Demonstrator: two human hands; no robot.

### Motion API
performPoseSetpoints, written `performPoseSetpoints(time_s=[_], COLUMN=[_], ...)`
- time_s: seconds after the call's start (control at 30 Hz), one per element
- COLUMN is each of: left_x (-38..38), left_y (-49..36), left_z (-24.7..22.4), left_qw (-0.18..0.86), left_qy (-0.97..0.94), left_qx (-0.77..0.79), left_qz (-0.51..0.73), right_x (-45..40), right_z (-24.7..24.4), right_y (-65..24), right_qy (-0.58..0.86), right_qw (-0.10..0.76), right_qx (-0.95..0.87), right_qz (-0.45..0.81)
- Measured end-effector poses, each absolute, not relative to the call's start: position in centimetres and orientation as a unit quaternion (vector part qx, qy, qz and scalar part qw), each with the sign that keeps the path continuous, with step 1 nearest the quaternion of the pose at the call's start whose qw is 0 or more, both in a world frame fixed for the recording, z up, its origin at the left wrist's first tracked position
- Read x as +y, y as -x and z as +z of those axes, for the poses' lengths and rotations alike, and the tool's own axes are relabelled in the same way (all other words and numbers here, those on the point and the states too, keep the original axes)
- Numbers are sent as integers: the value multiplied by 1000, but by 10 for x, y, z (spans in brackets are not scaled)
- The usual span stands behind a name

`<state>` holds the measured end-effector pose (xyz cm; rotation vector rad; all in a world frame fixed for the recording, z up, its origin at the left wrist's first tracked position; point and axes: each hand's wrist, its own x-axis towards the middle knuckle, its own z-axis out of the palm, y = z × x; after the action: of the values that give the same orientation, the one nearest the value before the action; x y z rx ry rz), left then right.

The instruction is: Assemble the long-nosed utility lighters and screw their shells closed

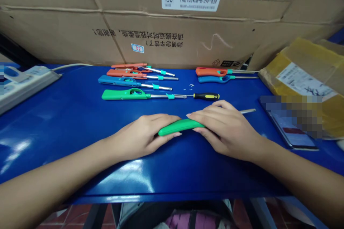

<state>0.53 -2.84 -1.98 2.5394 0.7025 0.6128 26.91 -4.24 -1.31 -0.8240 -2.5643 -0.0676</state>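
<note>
Both hands grip one green long-necked lighter [180, 126] just above the blue tabletop, its metal tube sticking out to the right. My left hand [150, 132] is closed around the handle's left end. My right hand [225, 128] wraps the trigger part, which is hidden under the fingers. Behind the hands lies another green lighter [120, 94]. Farther back on the left are a blue lighter [118, 80] and orange lighters [126, 74]. A black and yellow screwdriver [206, 96] lies beyond my right hand, with several tiny screws [191, 86] near it.
An orange lighter [211, 71] and a blue one [212, 79] lie at the back right. A phone [295, 132] and a yellow-taped package [301, 53] are on the right. A white power strip [29, 82] stands left. A large cardboard box [150, 25] walls off the back.
</note>
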Motion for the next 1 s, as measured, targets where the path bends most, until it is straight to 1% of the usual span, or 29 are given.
performPoseSetpoints(time_s=[0.13,0.33,0.47,0.57,0.67,0.83,1.0], left_x=[-31,-33,-31,-30,-26,-19,-19], left_y=[-7,-7,-7,-6,-1,8,8], left_z=[-21,-19,-19,-20,-21,-21,-22], left_qw=[181,206,136,84,44,28,-6], left_qy=[-933,-933,-953,-960,-963,-960,-962], left_qx=[223,234,238,239,239,245,229], left_qz=[218,177,126,117,119,134,149], right_x=[-43,-45,-44,-41,-34,-25,-29], right_z=[-17,-20,-18,-16,-12,-6,-7], right_y=[-264,-261,-262,-266,-275,-290,-288], right_qy=[287,280,276,277,295,317,317], right_qw=[201,190,169,150,135,127,121], right_qx=[-937,-941,-946,-949,-946,-940,-939], right_qz=[-13,-23,10,26,16,7,-57])
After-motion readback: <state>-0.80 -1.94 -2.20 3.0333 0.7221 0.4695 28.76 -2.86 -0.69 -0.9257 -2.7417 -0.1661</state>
